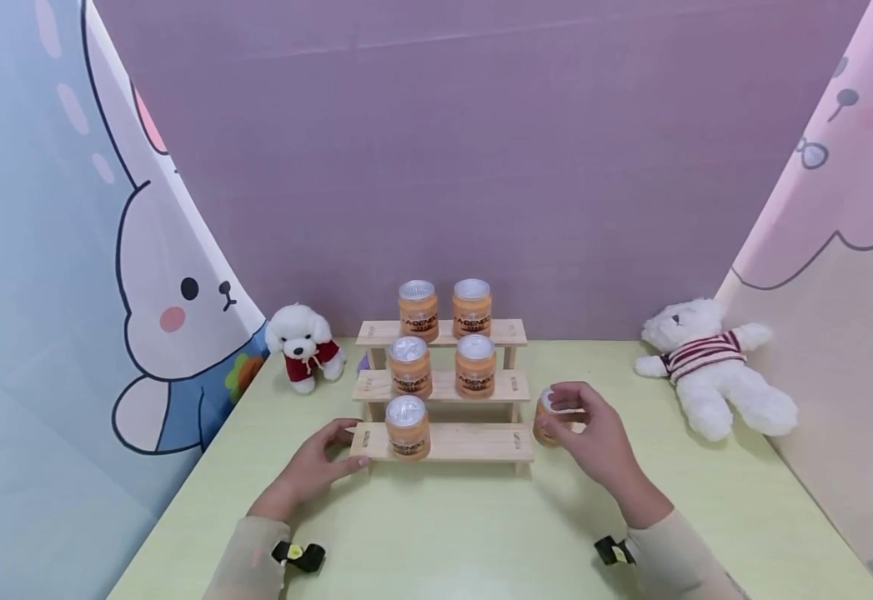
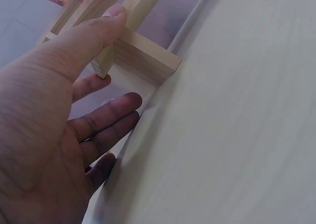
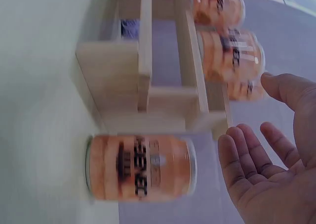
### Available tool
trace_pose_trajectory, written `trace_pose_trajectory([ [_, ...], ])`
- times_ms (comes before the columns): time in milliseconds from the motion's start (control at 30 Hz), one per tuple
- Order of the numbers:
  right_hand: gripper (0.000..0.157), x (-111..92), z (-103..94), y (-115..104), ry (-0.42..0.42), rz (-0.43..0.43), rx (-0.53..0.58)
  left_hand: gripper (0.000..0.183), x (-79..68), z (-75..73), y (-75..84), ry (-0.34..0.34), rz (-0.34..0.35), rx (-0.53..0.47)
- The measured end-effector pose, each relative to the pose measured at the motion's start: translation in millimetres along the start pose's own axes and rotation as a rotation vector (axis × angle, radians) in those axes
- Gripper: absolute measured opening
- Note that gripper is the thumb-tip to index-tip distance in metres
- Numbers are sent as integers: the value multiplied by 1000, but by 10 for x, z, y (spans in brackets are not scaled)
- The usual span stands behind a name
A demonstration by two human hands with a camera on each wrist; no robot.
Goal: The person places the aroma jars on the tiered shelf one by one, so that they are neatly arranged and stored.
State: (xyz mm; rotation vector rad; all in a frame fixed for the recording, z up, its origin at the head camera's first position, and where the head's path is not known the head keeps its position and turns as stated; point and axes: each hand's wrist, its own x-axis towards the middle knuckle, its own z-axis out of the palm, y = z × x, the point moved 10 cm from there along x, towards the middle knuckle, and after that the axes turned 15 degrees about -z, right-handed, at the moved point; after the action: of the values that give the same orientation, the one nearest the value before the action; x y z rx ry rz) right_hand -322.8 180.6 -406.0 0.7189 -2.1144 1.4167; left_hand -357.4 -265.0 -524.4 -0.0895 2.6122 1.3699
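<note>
A three-step wooden display rack (image 1: 474, 442) stands on the table. My left hand (image 1: 321, 462) grips the left end of its lowest step, thumb at the front edge and index finger behind, the other fingers loose. To the right of the rack, an orange jar (image 3: 143, 167) with a silvery lid stands upright on the table. My right hand (image 3: 276, 169) is beside its lid, fingers extended and apart from the jar in the right wrist view. From the head, that hand partly hides the jar. On the lowest step, a matching jar (image 1: 408, 429) stands left of the middle.
Two like jars stand on the middle step, including a right one (image 1: 475, 367), and two on the top step, including a left one (image 1: 418, 310). A white toy dog (image 1: 304, 346) sits back left; a white teddy bear (image 1: 714, 367) lies at the right.
</note>
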Motion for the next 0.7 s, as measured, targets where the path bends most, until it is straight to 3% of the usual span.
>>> trace_pose_trajectory([
  [367, 50, -71, -383, 354, 70, 33, -104, 69, -25, -10, 23, 9, -9, 19],
  [500, 54, -97, -398, 459, 52, 65, -107, 69, -19, -14, 18, 8, -6, 14],
  [700, 61, -177, -287, 707, -18, 120, -24, 69, -8, -3, 15, -2, 6, 7],
])
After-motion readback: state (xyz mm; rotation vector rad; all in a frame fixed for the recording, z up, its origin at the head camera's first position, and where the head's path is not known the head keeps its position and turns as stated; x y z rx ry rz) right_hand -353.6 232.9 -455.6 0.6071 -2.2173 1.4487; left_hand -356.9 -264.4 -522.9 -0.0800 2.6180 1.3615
